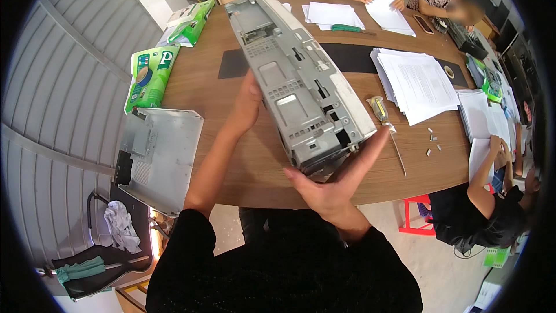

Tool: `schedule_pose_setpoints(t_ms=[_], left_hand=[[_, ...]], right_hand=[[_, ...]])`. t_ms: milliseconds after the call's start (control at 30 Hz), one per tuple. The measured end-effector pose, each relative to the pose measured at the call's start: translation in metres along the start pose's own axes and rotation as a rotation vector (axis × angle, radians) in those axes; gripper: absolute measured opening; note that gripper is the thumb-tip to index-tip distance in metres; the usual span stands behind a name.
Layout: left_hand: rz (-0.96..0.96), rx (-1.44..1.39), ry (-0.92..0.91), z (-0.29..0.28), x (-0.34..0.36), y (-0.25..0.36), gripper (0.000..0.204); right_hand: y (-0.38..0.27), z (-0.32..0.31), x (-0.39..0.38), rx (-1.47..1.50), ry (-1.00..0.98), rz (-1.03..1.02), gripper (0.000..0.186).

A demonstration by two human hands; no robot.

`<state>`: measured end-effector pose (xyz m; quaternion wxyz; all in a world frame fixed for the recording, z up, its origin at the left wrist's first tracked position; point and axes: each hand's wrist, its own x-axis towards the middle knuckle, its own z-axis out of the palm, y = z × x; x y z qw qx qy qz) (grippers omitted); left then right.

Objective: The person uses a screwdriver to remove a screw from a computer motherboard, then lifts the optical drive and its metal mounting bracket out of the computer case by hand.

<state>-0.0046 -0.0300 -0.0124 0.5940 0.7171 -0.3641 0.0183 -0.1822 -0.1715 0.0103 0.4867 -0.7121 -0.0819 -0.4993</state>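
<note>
A slim grey metal computer case [292, 81] is tilted up over the table in both my hands, its slotted side facing me. My left hand [249, 104] grips its left side, the fingers hidden behind the metal. At the near end, my right hand [336, 191] cradles the lower edge between a spread thumb and fingers. A loose metal cover panel [165, 156] lies at the table's left edge. Right of the case is a screwdriver [379, 110] with a yellow handle partly wrapped in clear plastic. Several small pale pieces [430, 137] are scattered beside its shaft.
Green packages [152, 75] stand along the left edge. Paper stacks [417, 84] cover part of the right side, by a dark mat [350, 58] with a tape roll [449, 72]. A green-handled tool [346, 27] lies farther back. Other people sit at the far side and right.
</note>
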Motion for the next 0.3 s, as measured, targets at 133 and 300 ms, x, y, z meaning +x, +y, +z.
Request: schedule_pose_setpoints(t_ms=[133, 300], left_hand=[[-0.102, -0.091, -0.018, -0.004, -0.007, -0.014, 0.092], [-0.073, -0.112, -0.049, -0.010, -0.012, -0.026, 0.091]], right_hand=[[0.000, 0.000, -0.010, -0.038, -0.069, 0.092, 0.130], [0.002, 0.002, -0.015, 0.031, -0.094, 0.111, 0.127]])
